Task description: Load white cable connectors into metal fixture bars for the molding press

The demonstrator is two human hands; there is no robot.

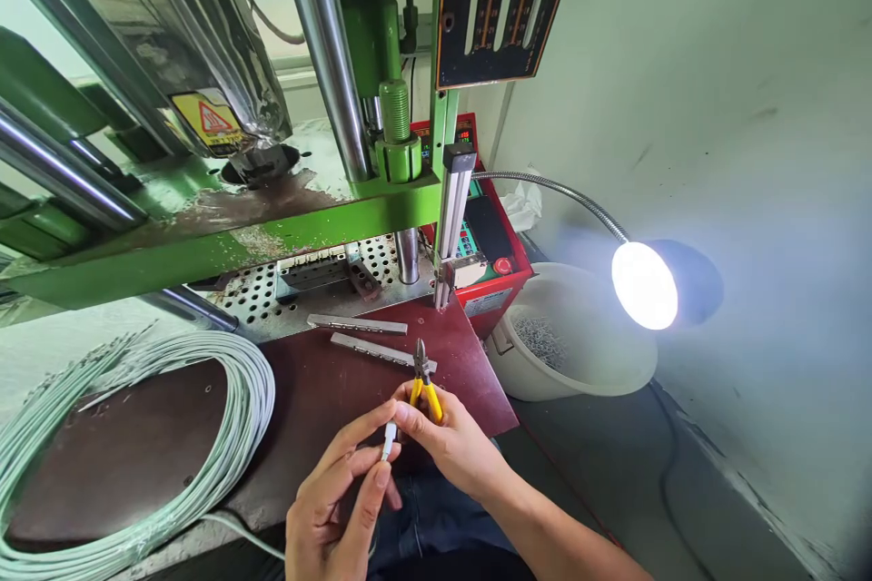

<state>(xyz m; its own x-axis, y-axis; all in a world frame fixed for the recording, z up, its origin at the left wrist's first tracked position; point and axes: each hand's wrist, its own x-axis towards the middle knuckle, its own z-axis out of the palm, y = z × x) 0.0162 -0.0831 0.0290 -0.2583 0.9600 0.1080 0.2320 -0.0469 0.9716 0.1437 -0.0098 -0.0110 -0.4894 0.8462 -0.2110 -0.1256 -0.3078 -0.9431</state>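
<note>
The left hand's (333, 508) grip pinched a small white plastic plug (388, 438) at six o'clock, over the dark red bench's (327, 381) near edge. The right hand's (453, 445) grip was closed on yellow-handled steel side cutters (423, 381) pointing toward twelve, its fingertips touching the plug. A coil of pale green cable (232, 436) lay at eight o'clock.
</note>
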